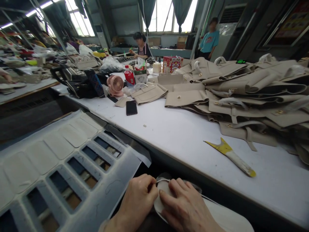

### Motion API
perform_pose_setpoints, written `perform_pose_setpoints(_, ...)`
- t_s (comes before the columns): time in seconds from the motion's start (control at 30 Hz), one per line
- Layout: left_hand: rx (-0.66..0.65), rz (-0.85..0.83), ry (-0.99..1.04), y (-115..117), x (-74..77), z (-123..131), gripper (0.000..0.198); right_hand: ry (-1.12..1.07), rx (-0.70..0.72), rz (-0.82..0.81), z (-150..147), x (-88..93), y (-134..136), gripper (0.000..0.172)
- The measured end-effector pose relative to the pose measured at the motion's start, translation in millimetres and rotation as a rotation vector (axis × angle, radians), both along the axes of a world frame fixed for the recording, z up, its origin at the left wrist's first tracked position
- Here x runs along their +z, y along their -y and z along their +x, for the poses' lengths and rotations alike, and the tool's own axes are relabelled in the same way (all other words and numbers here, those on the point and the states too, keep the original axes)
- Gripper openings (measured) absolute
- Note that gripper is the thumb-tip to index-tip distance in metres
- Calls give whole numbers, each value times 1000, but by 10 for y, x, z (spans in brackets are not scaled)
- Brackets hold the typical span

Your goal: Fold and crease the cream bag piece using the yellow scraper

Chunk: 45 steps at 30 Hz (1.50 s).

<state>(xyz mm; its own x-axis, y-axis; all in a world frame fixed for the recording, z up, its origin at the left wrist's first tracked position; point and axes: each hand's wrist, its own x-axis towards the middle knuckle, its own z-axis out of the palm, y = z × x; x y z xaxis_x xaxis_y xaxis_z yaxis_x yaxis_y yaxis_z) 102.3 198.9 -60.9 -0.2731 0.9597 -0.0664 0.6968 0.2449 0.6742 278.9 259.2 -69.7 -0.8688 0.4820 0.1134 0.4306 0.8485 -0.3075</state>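
Below the edge of the white tabletop [169, 135], the left hand [137, 201] and right hand [185, 206] hold a rounded beige bag piece [163, 193], their fingers closed on its curved rim. Further along the tabletop lies a large heap of beige handbag panels [248, 103].

Workshop room, daylit back window [166, 16].
Dark curtains [147, 13] flank the window; a long wall surface [169, 52] runs beneath it, an air-conditioning unit [231, 38] stands right, a second window [80, 22] left.
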Motion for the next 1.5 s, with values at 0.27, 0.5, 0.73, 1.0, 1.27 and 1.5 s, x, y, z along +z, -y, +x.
perform_pose_setpoints(0.27,4,-128,342,-61,68,-54,16,-73,-14,31,20,-42,-1,33)
perform_pose_setpoints(0.5,-135,-6,168,-259,-15,-55,14,-133,-38,137,27,-132,12,40)
perform_pose_setpoints(0.73,-142,116,41,-194,-65,76,27,-113,-63,68,-2,-47,44,31)
perform_pose_setpoints(1.0,-101,-27,424,-86,-36,-72,20,-31,-79,-36,28,27,72,25)
perform_pose_setpoints(1.27,-38,-228,146,294,-94,-21,26,-30,-103,-61,14,11,96,18)
perform_pose_setpoints(1.5,-161,-306,-71,188,85,57,28,-12,-97,-81,-3,-13,67,38)
